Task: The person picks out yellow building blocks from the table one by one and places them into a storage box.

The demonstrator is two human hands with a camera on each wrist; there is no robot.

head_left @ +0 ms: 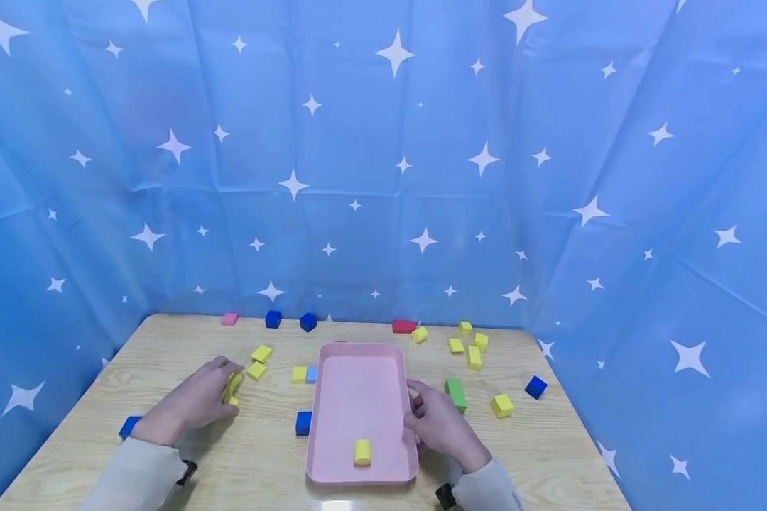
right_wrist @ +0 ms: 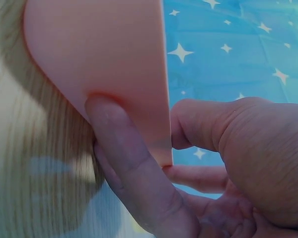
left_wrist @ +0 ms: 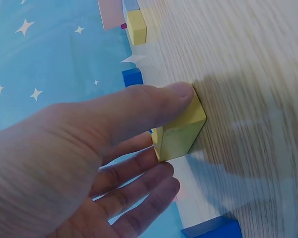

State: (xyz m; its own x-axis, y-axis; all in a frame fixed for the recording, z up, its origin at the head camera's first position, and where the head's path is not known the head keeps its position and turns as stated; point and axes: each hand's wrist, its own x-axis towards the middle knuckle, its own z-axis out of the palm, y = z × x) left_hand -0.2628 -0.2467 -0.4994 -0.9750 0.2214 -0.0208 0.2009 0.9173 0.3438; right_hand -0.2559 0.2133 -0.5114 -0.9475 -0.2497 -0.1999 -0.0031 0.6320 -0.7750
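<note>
My left hand (head_left: 194, 397) pinches a yellow arch-shaped block (head_left: 232, 389) at the left of the table. The left wrist view shows that yellow block (left_wrist: 181, 134) between thumb and fingers, close to the wood. A shallow pink tray (head_left: 358, 383) lies in the middle, with a yellow cylinder block (head_left: 362, 452) near its front end. My right hand (head_left: 444, 426) grips the tray's right side. Seen from the right wrist, the thumb is at the rim and a finger lies against the outer wall of the tray (right_wrist: 104, 49).
Two yellow blocks (head_left: 261, 353) lie just beyond my left hand, and a blue block (head_left: 130, 426) beside its wrist. Yellow (head_left: 299, 375) and blue (head_left: 303, 423) blocks sit along the tray's left side. Right of it are a green block (head_left: 456, 395) and several yellow blocks (head_left: 474, 358).
</note>
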